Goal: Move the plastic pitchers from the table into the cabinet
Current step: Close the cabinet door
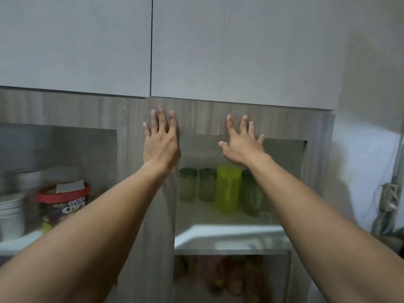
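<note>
A home kitchen, this one: pale flat-fronted upper cabinet doors point(240, 51) over a grey wood-grain cupboard point(87, 108). Shelves hold stacked white bowls point(12, 206), a red-lidded chocolate snack tub point(65, 200) and green plastic tumblers point(188, 184).

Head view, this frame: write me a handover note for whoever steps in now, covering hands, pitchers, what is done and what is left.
Left hand: open, empty, flat against the wooden cabinet frame.
Right hand: open, empty, fingers spread near the frame's top edge.
Yellow-green pitcher stands upright on the cabinet shelf, with green tumblers on both sides of it.
Done: at least this pitcher is in the cabinet.
Left: the table is out of view, so check it for remaining pitchers.
</note>
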Motion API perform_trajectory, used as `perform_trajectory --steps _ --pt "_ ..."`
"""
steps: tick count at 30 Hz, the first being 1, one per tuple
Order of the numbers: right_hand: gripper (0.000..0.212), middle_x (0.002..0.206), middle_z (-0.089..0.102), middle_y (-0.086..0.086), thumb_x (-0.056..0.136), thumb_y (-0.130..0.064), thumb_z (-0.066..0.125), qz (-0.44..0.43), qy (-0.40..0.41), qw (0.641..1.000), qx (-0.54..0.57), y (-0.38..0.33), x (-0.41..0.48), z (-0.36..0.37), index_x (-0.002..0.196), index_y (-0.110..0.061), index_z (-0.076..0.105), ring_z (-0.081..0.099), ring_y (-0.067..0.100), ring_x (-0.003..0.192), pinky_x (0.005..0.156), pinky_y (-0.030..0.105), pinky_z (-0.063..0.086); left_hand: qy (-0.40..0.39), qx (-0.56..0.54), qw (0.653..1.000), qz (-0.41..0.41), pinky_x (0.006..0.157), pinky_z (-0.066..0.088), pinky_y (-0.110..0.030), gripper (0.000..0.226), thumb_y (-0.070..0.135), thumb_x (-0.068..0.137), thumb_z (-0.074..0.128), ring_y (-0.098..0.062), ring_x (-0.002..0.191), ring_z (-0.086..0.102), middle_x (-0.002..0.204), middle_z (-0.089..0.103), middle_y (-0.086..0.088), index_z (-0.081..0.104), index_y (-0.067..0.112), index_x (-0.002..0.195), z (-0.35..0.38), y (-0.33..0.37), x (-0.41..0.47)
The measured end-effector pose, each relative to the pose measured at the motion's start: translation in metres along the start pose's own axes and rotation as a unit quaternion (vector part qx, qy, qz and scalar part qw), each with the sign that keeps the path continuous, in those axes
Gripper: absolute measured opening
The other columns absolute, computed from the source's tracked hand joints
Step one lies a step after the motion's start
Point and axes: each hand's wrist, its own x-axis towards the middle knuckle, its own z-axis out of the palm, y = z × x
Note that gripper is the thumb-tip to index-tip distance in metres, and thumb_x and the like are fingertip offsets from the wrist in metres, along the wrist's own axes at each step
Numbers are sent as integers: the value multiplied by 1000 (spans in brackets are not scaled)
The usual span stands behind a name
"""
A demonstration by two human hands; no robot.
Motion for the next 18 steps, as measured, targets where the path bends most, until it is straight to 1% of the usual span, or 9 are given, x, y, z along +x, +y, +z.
perform_trajectory --steps 3,5,9,14,18 --pt "79 163 -29 16 103 -50 36 -9 16 1000 15 3 14 17 157 -34 -19 -21 37 152 120 65 -5 -24 -24 999 0 121 1 -52 67 38 103 27 -40 148 -14 161 -14 -23 -3 12 156 14 5 10" --pt "77 162 -30 15 104 -46 35 -13 37 999 23 4 21 28 157 -34 -20 -23 37 151 120 65 -4 -41 -40 998 11 121 4 -52 69 48 102 24 -41 147 -14 161 -15 -22 -2 15 156 20 6 16" --pt "76 162 -30 15 105 -45 34 -21 76 996 37 7 30 44 157 -33 -20 -25 36 150 122 62 -1 -48 -47 998 11 121 5 -52 73 55 99 26 -39 147 -16 161 -17 -20 -3 18 157 34 2 25" --pt "78 162 -31 16 104 -46 36 -30 81 995 49 7 38 52 157 -32 -20 -27 37 149 123 61 -1 -46 -41 998 11 121 4 -50 77 59 98 25 -34 147 -20 161 -21 -15 -10 22 156 48 -4 28" --pt "78 163 -28 16 104 -41 39 -43 77 995 41 10 39 49 158 -31 -17 -24 38 150 123 59 2 -32 -42 999 7 120 3 -49 78 60 97 26 -33 146 -21 161 -20 -14 -9 24 156 52 -5 30"
